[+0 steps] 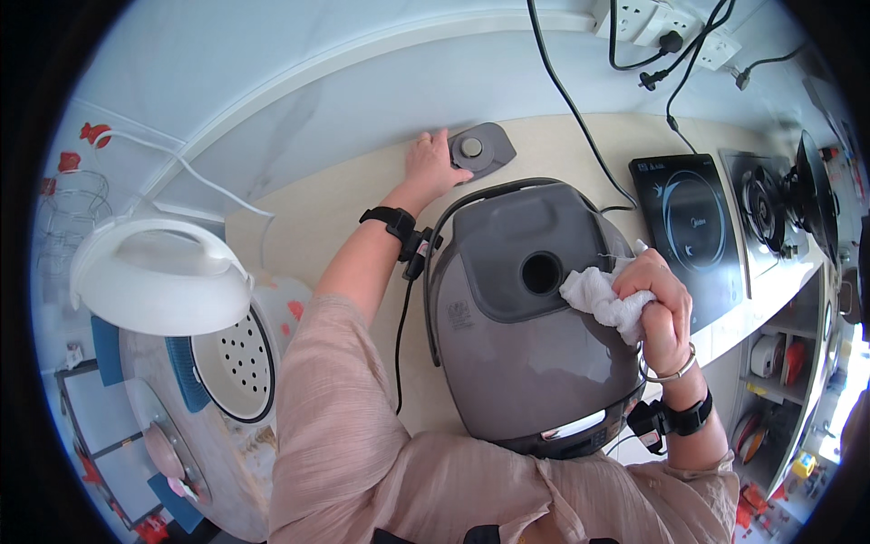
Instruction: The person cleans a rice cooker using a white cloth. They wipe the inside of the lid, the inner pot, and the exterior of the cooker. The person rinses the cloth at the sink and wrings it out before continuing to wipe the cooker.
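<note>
A grey rice cooker (537, 367) with its lid down stands on the counter right before me; a round dark hole (542, 273) shows in the lid's top. My right hand (663, 306) grips a bunched white cloth (601, 299) over the lid's right side, near the hole. Beyond the cooker, by the wall, a grey steam-vent cover (499, 146) with a round knob lies on the counter. My left hand (431, 166) touches its left edge, thumb and fingers spread; whether it grips the cover is unclear.
A black induction cooktop (700, 224) and a gas stove (761, 204) are at right. Power cords hang from wall sockets (632, 20). At left, a white domed appliance (163, 279) and a white colander (234, 367) with dark holes are near a table. Open shelves (781, 387) sit below the counter.
</note>
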A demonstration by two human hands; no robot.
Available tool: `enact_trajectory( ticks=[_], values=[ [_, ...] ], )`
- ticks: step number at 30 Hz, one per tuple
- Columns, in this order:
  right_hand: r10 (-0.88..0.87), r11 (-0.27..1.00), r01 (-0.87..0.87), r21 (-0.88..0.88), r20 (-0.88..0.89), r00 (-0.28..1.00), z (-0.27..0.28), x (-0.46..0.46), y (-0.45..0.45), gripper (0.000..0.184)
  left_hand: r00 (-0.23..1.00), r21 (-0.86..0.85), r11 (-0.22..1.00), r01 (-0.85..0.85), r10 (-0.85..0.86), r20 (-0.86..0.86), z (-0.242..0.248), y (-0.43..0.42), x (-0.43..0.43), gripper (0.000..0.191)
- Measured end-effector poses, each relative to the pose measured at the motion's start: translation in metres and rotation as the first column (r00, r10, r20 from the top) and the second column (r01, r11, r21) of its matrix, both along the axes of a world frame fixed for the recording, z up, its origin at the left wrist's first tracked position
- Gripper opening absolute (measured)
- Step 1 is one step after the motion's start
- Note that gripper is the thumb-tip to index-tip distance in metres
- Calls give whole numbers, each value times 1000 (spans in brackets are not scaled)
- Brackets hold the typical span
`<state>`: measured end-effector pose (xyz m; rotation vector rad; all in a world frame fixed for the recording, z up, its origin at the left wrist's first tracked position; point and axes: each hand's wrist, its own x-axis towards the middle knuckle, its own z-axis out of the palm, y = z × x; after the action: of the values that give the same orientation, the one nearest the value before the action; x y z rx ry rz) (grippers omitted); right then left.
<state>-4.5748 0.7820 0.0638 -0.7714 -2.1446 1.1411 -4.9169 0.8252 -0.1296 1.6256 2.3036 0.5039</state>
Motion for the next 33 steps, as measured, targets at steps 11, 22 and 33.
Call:
enact_trajectory(
  ticks=[11,22,33],
  values=[
    [-26,1000,27,9,-59,998,-9,3,-2,25,311,106,878,-466,51,949,118,-109,6,39],
    [-86,912,-54,-406,-319,944,-7,17,5,30,78,404,851,-335,-403,912,242,-256,186,46],
    [261,958,-287,30,-509,820,61,47,-65,38,180,411,830,-377,-369,912,228,-268,270,48]
  ],
)
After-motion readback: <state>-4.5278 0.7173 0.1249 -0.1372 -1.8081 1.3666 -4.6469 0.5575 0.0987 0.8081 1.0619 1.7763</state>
